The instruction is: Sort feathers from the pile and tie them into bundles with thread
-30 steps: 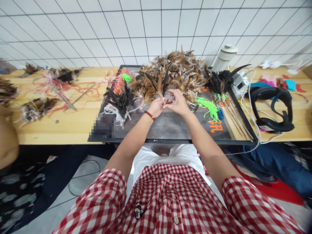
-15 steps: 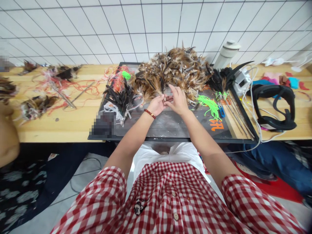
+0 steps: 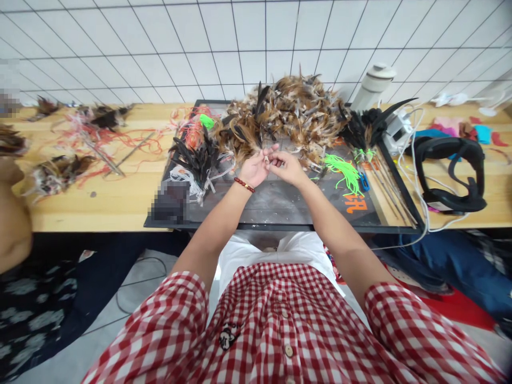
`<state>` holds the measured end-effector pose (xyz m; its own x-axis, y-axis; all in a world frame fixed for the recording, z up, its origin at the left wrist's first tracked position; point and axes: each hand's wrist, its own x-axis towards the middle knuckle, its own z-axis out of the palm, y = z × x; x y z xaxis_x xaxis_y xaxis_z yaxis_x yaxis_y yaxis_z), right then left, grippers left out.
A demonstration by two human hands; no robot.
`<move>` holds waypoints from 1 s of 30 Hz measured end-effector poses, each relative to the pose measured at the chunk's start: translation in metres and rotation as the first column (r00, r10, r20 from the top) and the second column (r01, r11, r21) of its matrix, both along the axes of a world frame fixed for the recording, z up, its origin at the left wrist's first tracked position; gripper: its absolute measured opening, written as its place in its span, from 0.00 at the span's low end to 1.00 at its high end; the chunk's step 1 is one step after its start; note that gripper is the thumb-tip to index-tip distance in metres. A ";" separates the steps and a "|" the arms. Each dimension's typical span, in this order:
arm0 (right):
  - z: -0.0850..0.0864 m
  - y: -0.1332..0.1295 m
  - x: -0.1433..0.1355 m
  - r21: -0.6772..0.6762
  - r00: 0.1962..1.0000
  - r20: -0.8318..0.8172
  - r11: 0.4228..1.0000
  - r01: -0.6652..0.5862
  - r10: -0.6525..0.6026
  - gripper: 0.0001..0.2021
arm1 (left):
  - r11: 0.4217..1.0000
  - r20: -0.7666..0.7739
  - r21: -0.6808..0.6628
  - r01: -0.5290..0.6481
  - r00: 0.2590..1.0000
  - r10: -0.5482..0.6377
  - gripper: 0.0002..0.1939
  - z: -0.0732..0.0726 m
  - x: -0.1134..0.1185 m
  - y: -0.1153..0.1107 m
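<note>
Presently, your left hand (image 3: 254,169) pinches a feather bundle (image 3: 252,138). Your right hand (image 3: 287,167) adjoins, fingertips narrowed, contents indiscernible.

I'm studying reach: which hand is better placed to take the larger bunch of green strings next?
Probably the right hand: it's nearer the strings than the left hand, though both hands look occupied.

The tabletop (image 3: 108,213) is pale wood, smooth, with visible grain. A dark board (image 3: 288,210) looks smooth and faintly glossy under pale specks. The brown feathers (image 3: 294,114) look rough and ruffled, the black feathers (image 3: 200,157) sleeker. Wall tiles (image 3: 248,26) look smooth and glazed, the bracelet beads (image 3: 244,184) glossy, the shirt (image 3: 276,309) matt woven cloth, the white adapter (image 3: 397,131) smooth plastic.
</note>
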<state>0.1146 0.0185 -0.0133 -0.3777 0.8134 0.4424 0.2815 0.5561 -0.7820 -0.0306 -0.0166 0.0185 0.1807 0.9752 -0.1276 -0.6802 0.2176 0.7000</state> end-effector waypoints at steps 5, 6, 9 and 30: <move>0.004 -0.001 0.000 -0.208 0.987 -0.158 0.977 -0.054 0.021 0.15 | 0.998 0.020 0.006 0.061 0.998 -0.061 0.17 -0.001 -0.003 -0.001; 0.006 -0.001 0.001 -0.245 0.980 -0.199 0.967 -0.071 0.021 0.15 | 0.998 0.020 0.001 0.058 0.998 -0.058 0.16 -0.001 -0.004 -0.001; 0.011 -0.002 0.004 -0.292 0.954 -0.299 0.951 -0.099 0.008 0.17 | 1.000 0.026 -0.008 0.020 0.999 -0.019 0.14 0.000 -0.006 -0.001; 0.002 0.016 0.024 -0.195 0.982 0.005 0.962 0.188 -0.191 0.14 | 0.973 0.097 -0.017 -0.231 0.968 0.231 0.18 0.004 -0.015 0.006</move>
<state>0.1383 0.0345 -0.0118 -0.2033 0.9403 0.2729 0.3560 0.3306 -0.8740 -0.0458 -0.0104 0.0227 -0.0374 0.9913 -0.1263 -0.7777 0.0505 0.6266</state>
